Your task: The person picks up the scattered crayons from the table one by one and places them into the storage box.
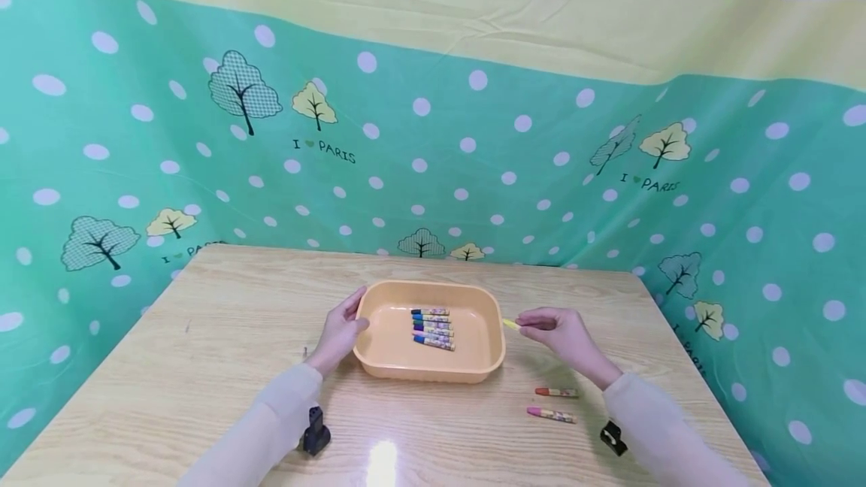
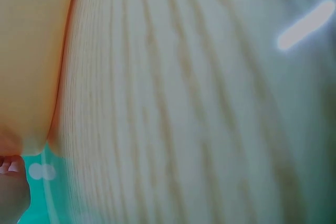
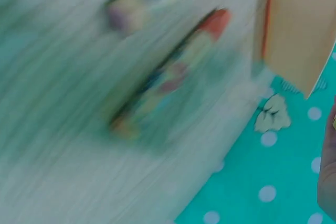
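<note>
An orange plastic basin [image 1: 392, 359] stands on the table, with several crayons [image 1: 433, 327] lying side by side in it, mostly blue and dark tipped. My left hand [image 1: 341, 329] grips the basin's left rim, thumb over the edge. Just off the right rim, my right hand [image 1: 558, 333] pinches a yellow crayon [image 1: 511, 324], its tip pointing toward the basin. Below that hand, a red crayon [image 1: 556, 392] and a pink crayon [image 1: 551, 415] lie on the table. In the right wrist view the red crayon [image 3: 173, 72] is blurred, and only an edge of the hand [image 3: 328, 177] shows.
The wood-grain table [image 1: 257, 299] meets a green polka-dot cloth [image 1: 406, 171] hanging behind and at the sides. Black wrist devices [image 1: 315, 433] sit by both sleeves. Glare [image 1: 383, 463] marks the table's near part.
</note>
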`<state>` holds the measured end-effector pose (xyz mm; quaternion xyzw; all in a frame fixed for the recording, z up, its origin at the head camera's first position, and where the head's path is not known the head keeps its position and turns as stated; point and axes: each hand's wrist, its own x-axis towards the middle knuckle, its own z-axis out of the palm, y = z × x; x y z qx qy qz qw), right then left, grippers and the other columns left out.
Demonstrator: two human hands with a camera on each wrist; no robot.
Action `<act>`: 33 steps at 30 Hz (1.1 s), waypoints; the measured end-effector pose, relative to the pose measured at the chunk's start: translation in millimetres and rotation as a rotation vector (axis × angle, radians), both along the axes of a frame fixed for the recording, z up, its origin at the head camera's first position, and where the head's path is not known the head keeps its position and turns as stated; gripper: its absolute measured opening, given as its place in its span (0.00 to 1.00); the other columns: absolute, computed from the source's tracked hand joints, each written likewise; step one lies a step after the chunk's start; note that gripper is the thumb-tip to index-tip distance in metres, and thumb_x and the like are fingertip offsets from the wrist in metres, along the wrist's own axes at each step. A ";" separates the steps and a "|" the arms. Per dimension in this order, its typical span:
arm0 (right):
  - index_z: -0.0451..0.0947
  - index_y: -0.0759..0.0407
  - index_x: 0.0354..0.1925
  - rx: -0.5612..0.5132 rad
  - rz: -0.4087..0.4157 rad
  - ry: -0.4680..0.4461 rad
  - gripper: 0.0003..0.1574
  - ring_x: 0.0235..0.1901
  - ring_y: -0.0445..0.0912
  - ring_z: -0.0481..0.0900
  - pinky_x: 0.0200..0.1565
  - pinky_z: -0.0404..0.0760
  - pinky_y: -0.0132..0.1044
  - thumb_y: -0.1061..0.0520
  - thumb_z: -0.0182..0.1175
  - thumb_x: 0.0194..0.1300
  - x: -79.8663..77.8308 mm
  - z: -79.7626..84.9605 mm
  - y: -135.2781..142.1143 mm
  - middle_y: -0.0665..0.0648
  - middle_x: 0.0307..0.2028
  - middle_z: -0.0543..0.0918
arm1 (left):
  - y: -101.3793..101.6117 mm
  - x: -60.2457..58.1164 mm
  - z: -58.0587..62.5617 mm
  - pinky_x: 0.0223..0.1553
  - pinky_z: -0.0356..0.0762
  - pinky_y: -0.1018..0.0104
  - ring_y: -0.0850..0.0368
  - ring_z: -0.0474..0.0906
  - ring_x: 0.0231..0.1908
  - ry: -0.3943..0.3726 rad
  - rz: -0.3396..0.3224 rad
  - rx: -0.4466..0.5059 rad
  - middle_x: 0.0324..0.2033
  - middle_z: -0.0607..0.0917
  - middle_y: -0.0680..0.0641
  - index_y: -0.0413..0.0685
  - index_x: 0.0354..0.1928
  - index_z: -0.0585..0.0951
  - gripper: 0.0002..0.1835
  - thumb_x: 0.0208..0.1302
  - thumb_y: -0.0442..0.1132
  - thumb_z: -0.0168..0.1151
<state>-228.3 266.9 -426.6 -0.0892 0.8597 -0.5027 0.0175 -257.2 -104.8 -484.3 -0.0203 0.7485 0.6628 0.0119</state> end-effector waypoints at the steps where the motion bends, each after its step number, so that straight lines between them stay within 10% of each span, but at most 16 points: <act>1: 0.81 0.67 0.42 -0.007 0.006 -0.004 0.17 0.37 0.42 0.83 0.39 0.84 0.29 0.61 0.64 0.53 -1.6 0.5 -5.7 0.64 0.41 0.84 | 0.0 0.6 0.5 0.65 0.61 0.58 0.45 0.57 0.66 0.004 -0.002 0.005 0.68 0.58 0.39 0.43 0.68 0.58 0.37 0.53 0.21 0.48; 33: 0.80 0.69 0.38 -0.124 0.184 -0.227 0.15 0.31 0.42 0.82 0.37 0.85 0.32 0.70 0.65 0.46 -38.4 -39.6 -130.7 0.62 0.34 0.85 | -1.2 1.0 1.4 0.63 0.63 0.57 0.44 0.58 0.65 0.025 -0.004 0.021 0.67 0.60 0.38 0.41 0.68 0.58 0.37 0.52 0.20 0.48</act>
